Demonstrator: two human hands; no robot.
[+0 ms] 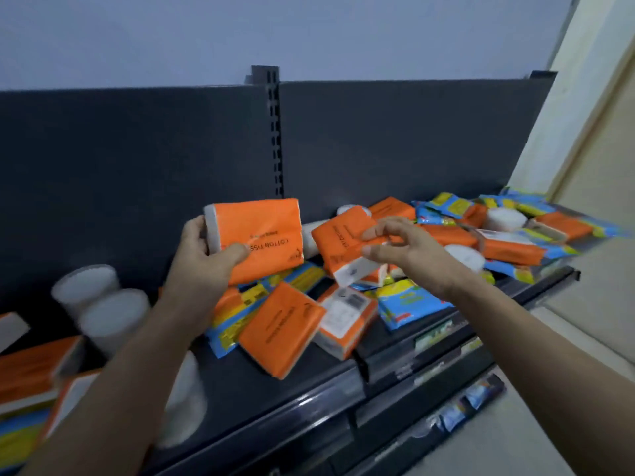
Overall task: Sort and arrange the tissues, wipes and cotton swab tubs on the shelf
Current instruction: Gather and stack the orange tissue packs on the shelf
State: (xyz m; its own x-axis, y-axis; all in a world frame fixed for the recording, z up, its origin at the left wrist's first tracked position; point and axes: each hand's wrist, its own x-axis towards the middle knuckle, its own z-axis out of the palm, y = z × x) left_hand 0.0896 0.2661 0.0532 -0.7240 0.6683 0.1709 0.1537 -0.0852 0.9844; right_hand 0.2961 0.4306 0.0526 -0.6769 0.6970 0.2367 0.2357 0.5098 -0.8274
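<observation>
Left hand (202, 252): fingers and thumb curl round the short left end of an orange tissue pack (264, 231), held above the shelf (275, 383).
Pack axis: its long side runs left to right, tipped slightly, with the printed face toward the camera.
Right hand (409, 249): thumb and forefinger pinch the right edge of a second tissue pack (338, 242); the other fingers are loosely bent.
Second pack axis: steeply tilted, white end down, so nearly crosswise to the first.
Gap: the two packs are near but not touching; the second lies to the right of the first, above the mixed heap.
Heap: blue wipes packs (409, 300) and more orange packs lie jumbled across the middle and right of the shelf.
Sorted side: cotton swab tubs (99, 304) and an orange stack (31, 369) are at the far left, blurred.
Nearer hand: the left looks closer to that stack. The second pack would likely need turning to match the first before both go there.
</observation>
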